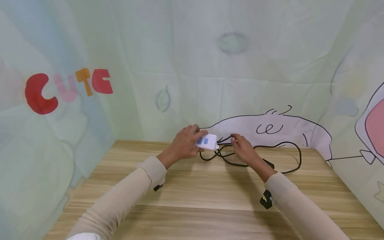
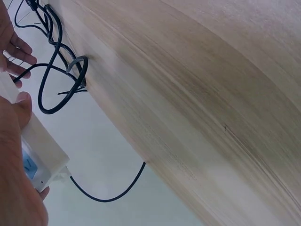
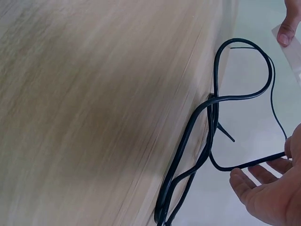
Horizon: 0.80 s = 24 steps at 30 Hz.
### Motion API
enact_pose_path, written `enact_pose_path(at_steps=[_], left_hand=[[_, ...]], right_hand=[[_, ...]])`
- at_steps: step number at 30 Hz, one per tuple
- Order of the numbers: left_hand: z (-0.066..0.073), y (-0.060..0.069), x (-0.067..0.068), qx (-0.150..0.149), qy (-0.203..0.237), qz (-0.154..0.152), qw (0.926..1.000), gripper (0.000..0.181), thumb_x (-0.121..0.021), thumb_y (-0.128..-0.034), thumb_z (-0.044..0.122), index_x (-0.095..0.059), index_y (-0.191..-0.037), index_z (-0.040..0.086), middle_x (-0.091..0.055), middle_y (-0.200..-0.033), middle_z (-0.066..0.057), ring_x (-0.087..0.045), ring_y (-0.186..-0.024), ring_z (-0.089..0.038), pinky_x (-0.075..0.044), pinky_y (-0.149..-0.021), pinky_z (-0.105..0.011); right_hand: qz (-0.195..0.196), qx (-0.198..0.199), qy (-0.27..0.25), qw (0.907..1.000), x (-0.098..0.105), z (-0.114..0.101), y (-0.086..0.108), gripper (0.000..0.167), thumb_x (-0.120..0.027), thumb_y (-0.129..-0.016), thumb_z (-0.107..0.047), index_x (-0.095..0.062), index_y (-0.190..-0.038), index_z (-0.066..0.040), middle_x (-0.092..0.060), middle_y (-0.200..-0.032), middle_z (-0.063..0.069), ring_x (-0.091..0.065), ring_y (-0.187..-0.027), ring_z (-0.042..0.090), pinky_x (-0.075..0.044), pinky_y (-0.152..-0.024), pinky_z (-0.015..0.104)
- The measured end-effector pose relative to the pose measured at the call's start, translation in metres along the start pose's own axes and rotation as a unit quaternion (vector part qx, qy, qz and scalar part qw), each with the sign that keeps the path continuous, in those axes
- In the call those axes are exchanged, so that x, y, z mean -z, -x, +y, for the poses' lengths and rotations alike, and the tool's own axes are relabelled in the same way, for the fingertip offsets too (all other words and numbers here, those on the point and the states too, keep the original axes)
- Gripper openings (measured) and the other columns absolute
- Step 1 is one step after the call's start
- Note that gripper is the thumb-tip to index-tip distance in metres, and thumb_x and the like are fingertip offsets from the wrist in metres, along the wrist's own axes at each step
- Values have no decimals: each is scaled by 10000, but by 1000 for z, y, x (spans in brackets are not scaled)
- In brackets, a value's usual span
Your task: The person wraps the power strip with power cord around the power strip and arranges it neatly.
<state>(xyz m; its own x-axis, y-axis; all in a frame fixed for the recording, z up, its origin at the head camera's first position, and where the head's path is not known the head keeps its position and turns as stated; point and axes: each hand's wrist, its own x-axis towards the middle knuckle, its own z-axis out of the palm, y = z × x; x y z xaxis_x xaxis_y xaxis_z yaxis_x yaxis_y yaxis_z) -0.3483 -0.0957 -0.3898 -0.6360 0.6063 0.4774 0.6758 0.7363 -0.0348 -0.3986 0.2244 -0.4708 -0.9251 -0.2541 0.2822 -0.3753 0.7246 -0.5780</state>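
A white power strip (image 1: 211, 143) with blue socket inserts is held up above the far part of the table by my left hand (image 1: 186, 142). In the left wrist view, the left thumb lies on top of the power strip (image 2: 46, 148) and a fingertip shows below it. My right hand (image 1: 243, 150) is just to the right, pinching a black cord (image 1: 300, 156) between thumb and fingers, close to the strip's end. The rest of the cord hangs in loops, seen in the right wrist view as a dark loop (image 3: 244, 97) beside the right fingers.
The wood-grain table (image 1: 192, 200) meets a pale printed curtain (image 1: 192, 66) at its back edge. A black block (image 1: 268, 163), its kind unclear, lies near the right forearm among the cord's loops. Small black devices (image 1: 266, 200) hang under the wrists.
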Motion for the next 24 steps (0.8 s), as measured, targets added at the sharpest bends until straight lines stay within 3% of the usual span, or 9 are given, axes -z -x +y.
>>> enact_pose_path(at_steps=[4, 11, 19, 24], left_hand=[[2, 1, 1, 0, 39, 5, 10000, 658, -947, -908, 329, -666, -1486, 189, -646, -1271, -146, -659, -1079, -319, -616, -923, -481], [2, 3, 2, 1, 61, 4, 10000, 648, -932, -919, 355, -668, -1490, 199, -645, -1272, -135, -652, -1058, -303, -613, -911, -468], [1, 3, 3, -29, 85, 83, 9999, 661, -939, -917, 361, -667, -1497, 196, -645, -1270, -135, -650, -1046, -302, -605, -911, -461], [1, 4, 4, -106, 76, 121, 9998, 657, -940, -918, 345, -669, -1495, 184, -648, -1269, -147, -659, -1057, -320, -598, -907, -474]], right_hand=[[116, 115, -210, 9996, 3, -5, 1, 660, -356, -1212, -536, -551, -1568, -16, -614, -1530, 300, -658, -1397, 489, -578, -1103, 593], [-57, -164, -756, 9970, 32, -68, 27, 581, -342, -1230, -436, -490, -1549, 26, -581, -1580, 361, -560, -1498, 576, -457, -1222, 724], [719, 278, -931, 9927, 20, -47, 16, 576, -435, -1176, -612, -559, -1345, -76, -737, -1246, 232, -705, -1152, 417, -548, -1018, 561], [705, 179, -1007, 9923, 27, -64, 21, 444, -426, -1218, -459, -528, -1347, -47, -731, -1168, 279, -688, -1042, 405, -526, -942, 525]])
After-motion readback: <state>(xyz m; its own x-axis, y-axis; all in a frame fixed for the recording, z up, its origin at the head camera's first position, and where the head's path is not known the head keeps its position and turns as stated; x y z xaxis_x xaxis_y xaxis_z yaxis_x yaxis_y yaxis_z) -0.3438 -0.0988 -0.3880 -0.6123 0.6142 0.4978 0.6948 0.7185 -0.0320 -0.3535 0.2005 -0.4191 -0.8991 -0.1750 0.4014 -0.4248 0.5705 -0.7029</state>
